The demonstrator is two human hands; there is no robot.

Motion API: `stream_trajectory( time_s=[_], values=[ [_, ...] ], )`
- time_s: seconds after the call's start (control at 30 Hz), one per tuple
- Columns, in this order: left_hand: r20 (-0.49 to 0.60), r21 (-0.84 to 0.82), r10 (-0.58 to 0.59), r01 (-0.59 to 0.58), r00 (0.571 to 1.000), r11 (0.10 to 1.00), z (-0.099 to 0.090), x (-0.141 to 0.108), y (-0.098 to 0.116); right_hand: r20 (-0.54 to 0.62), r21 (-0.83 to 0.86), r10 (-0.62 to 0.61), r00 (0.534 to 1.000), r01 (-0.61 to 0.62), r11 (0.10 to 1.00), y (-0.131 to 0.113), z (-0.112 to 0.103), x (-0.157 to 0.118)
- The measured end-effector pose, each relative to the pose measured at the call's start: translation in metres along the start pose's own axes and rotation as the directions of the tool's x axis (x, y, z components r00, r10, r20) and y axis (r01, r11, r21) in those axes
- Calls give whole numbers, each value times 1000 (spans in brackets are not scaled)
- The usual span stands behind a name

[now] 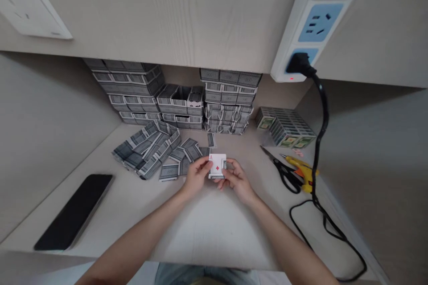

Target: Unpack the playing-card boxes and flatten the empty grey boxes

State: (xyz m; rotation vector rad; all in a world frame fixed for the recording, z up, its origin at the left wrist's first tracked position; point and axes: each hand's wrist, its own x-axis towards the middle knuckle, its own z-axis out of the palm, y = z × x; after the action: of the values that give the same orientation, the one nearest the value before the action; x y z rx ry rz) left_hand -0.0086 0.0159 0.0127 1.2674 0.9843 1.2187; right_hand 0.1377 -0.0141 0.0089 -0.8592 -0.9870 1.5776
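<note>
Between my two hands is a playing card, an ace of diamonds, face up, with a strip along its lower edge and its right side showing the patterned back. My left hand pinches its left side with thumb and fingers. On the other side, my right hand grips the right edge, thumb on top and fingers partly underneath. Loose patterned cards lie face down just beyond my left hand. A tray-like shape made of folded cards rests to their left.
Behind stand stacked card blocks and a taller card stack. To the right are boxed card decks, black scissors and a yellow glue gun near a black cable. A phone lies left. A power strip hangs above.
</note>
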Motion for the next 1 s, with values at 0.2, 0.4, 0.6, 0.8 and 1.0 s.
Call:
stream_trajectory(
  time_s=[0.2,0.4,0.6,0.8,1.0],
  values=[
    [-82,91,79,-72,993,993,5,-5,-10,38,23,5,999,-6,1000,6,6,-1],
    [-114,27,-14,18,993,999,9,-16,-10,73,63,47,996,-52,997,13,14,-3],
    [-106,36,-29,33,994,999,6,-12,-6,88,97,66,994,-74,993,10,19,-6],
    [-81,50,-52,57,995,997,5,-11,-4,109,131,106,988,-120,984,5,22,-8],
    [-65,200,43,-29,997,979,2,-12,-2,63,85,72,995,-78,993,8,20,-7]
  ],
)
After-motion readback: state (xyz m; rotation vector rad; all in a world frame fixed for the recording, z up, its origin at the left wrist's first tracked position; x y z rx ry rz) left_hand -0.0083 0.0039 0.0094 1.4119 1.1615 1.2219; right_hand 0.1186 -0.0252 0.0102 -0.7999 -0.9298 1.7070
